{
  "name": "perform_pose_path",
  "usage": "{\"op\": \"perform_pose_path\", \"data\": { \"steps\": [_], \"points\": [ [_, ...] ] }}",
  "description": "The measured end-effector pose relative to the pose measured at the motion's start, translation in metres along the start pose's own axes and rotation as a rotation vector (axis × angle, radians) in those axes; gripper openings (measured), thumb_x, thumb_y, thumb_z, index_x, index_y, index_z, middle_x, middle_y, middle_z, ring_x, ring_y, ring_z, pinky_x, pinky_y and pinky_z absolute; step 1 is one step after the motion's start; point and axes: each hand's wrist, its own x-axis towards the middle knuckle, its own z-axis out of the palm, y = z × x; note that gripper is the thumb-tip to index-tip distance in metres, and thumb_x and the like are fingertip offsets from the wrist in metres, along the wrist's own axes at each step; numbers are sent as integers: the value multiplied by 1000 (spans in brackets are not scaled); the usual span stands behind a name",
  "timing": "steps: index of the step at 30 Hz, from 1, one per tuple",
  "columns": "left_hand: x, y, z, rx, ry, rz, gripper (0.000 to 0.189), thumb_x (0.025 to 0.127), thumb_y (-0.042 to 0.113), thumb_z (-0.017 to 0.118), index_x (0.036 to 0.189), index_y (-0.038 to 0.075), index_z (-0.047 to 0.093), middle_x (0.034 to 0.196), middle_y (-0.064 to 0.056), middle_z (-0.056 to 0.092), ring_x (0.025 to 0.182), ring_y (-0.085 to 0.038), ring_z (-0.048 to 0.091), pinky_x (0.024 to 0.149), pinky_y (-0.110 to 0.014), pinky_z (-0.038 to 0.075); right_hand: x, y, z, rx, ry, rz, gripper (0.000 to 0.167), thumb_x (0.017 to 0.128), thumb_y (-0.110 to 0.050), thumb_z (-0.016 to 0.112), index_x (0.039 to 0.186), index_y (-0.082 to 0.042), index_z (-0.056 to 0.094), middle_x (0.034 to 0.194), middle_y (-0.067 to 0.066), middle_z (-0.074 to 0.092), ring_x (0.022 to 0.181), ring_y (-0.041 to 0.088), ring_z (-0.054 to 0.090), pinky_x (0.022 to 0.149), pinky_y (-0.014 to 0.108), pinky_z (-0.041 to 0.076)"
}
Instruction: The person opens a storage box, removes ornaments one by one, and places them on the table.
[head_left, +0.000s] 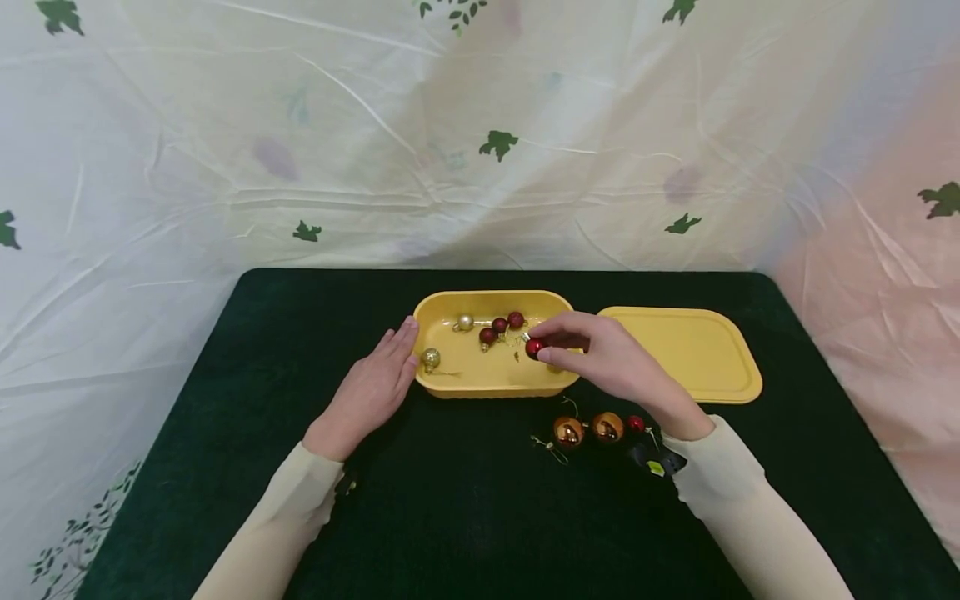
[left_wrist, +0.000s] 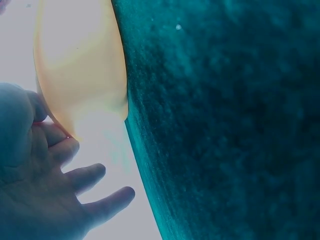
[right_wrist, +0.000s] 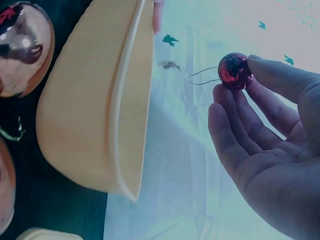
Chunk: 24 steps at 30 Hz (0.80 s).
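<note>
A yellow plastic box (head_left: 495,385) stands on the dark green table, holding several small baubles. Dark red baubles (head_left: 499,326) cluster in its middle, and gold baubles (head_left: 431,358) lie toward its left end. Over the box's right end, my right hand (head_left: 600,350) pinches a shiny red bauble (right_wrist: 232,71) between thumb and fingertips. A thin hanging cord trails from that bauble in the right wrist view. My left hand (head_left: 372,385) rests against the box's left end with its fingers straight; in the left wrist view some fingers touch the rim.
A yellow lid (head_left: 690,354) lies flat to the right of the box. In front are two copper-coloured baubles (head_left: 607,427) and a small red bauble (head_left: 636,424), with loose cords near them. A pale patterned curtain (head_left: 480,167) hangs behind the table.
</note>
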Motion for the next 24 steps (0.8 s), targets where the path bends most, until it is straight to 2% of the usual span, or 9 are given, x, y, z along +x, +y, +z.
{"op": "perform_pose_path", "data": {
  "steps": [9,14,20,24],
  "points": [
    [-1,0,1,-5,-8,-4,62,114,35,35,167,11,13,173,-7,12,157,-29,19,125,-52,23,-22,9,-9,-22,42,16,29,99,-27,73,127,-18,71,116,-3,69,102,14,66,93,43,57],
    [-2,0,1,-10,-6,-6,63,114,36,35,167,13,12,173,-6,12,158,-29,19,125,-51,23,-36,16,-15,-15,63,39,29,100,-27,71,128,-19,71,118,-2,68,107,14,66,95,37,58],
    [-2,1,2,-18,-5,-17,63,114,37,35,167,13,13,173,-6,12,158,-28,18,125,-51,23,-53,23,-25,-1,90,55,30,101,-28,70,130,-20,69,123,-1,68,111,16,66,92,25,56],
    [-1,1,2,-14,-5,-11,63,113,36,35,167,12,14,173,-6,13,158,-29,19,125,-51,23,-62,27,-31,0,112,57,31,101,-25,70,131,-18,69,123,0,68,109,16,67,91,20,55]
  ]
}}
